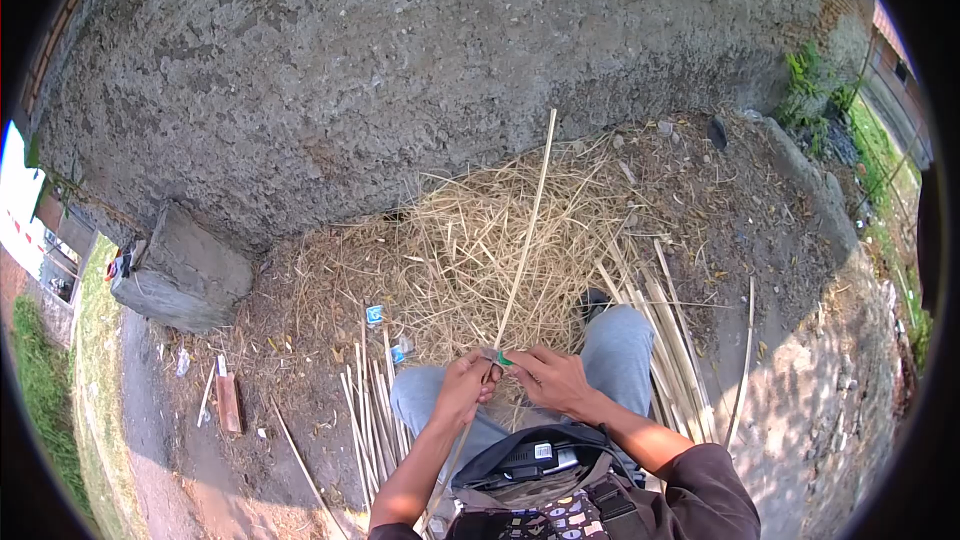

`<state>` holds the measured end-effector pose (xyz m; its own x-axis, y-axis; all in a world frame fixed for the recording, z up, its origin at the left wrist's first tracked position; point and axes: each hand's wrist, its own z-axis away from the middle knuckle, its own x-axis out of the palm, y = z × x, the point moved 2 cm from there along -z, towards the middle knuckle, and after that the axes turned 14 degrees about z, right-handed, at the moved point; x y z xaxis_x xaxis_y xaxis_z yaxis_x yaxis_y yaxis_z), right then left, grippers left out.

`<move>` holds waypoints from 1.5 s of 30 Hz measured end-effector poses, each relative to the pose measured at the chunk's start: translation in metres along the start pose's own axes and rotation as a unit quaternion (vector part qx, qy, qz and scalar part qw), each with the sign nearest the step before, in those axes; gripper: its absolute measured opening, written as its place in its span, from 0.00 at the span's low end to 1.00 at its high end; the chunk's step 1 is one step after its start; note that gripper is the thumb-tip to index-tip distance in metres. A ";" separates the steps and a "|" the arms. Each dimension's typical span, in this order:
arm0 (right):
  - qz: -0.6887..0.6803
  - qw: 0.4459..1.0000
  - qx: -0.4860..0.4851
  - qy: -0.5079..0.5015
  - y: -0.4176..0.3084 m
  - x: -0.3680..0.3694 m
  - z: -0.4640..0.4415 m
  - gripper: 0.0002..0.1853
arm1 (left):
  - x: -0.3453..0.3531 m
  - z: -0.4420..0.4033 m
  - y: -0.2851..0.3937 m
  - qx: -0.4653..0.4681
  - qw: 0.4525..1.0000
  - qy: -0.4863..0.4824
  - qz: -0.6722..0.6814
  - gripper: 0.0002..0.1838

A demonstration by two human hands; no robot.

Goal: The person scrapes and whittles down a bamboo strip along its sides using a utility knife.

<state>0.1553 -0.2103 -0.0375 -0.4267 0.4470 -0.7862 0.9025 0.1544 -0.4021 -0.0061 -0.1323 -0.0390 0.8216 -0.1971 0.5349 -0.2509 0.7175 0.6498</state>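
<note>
A long pale strip (530, 225) stands up and away from my hands toward the wall, its lower part running between them. My left hand (466, 387) is closed around the strip and something grey, perhaps a blade, at its top. Beside it, nearly touching, my right hand (548, 376) has its fingers closed at a small green piece (505, 359) against the strip. Whether the green piece is a wrap or a handle is too small to tell. Beyond both hands lies a heap of thin pale shavings (490, 240).
Long strips lie in bundles left (368, 420) and right (675, 360) of my knees. A rough wall (400, 70) rises ahead, with a concrete block (190, 270) at its left. A reddish-brown block (229, 402) lies on the ground. An open black bag (540, 470) rests at my lap.
</note>
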 end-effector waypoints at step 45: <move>-0.036 0.996 -0.081 0.025 -0.006 -0.003 -0.035 0.08 | -0.007 0.013 0.007 0.069 0.997 0.013 0.027 0.06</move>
<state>0.1528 -0.1817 -0.0163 -0.4910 0.4720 -0.7322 0.8689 0.3258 -0.3726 -0.0205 -0.1343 -0.0316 0.8174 -0.1433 0.5580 -0.3607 0.6279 0.6897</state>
